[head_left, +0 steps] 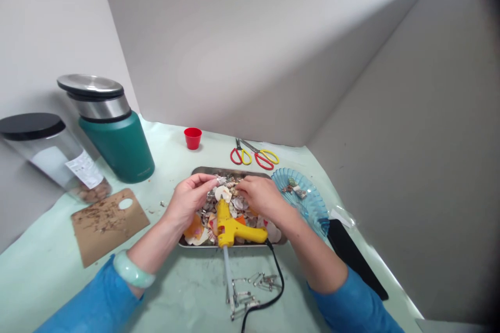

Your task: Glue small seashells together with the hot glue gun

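Note:
A metal tray [230,246] filled with mixed seashells [238,203] lies in front of me. Over its left side, my left hand [189,199] pinches a small whitish piece [221,180] between thumb and fingertips; its exact kind is too small to tell. My right hand [260,195] is bent down over the right side of the shells, fingers drawn together; anything in them is hidden. Between the hands, a yellow hot glue gun [225,223] rests across the shells, its nozzle pointing away and a glue stick [228,270] protruding towards me.
Several metal pins [250,289] and the black cord [279,270] lie nearest me. A blue fluted plate [312,203] with a few shells stands right, beside a black flat object [355,257]. Behind are scissors [261,156] and a red cup [192,139]. Left: cardboard [109,226], green bottle [121,145], clear jar [66,158].

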A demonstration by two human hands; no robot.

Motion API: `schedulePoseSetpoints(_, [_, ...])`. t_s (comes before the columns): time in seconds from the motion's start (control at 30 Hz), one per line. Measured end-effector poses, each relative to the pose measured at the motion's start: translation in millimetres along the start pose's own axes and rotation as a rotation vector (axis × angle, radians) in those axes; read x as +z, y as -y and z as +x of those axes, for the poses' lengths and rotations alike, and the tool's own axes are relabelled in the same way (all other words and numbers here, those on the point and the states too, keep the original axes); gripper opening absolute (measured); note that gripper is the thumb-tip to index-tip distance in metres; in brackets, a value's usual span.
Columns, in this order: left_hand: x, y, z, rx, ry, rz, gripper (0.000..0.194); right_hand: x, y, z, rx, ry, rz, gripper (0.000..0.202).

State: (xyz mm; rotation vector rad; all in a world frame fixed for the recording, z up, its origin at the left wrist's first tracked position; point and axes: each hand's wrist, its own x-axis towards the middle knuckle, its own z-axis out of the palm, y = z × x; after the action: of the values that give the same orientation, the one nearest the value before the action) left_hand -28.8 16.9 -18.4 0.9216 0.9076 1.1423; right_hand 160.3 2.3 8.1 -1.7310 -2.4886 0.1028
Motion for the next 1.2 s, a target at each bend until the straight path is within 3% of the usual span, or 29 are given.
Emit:
schedulePoseSetpoints(0.27, [-1.9,3,1,0.007,-0.001,0.014,0.024,18,5,13,0.007,-0.021,0.091,0.016])
schedulePoseSetpoints(0.47, [-1.3,2,1,0.01,-0.011,0.021,0.022,17,-4,7,0.056,-0.098,0.414,0.012])
schedulePoseSetpoints(0.67, [0.1,2,0,-0.001,-0.005,0.023,0.019,8,-9,-2,0.093,-0.081,0.909,0.023])
schedulePoseSetpoints(0.87, [-1.1,4,2,0.003,-0.015,0.088,0.022,11,-3,-7,0.162,0.098,1.889,0.026])
schedulePoseSetpoints(1.2, [-1.2,5,0,0.182,-0.056,0.298,0.017,21,1,-6,0.283,0.041,2.033,0.018])
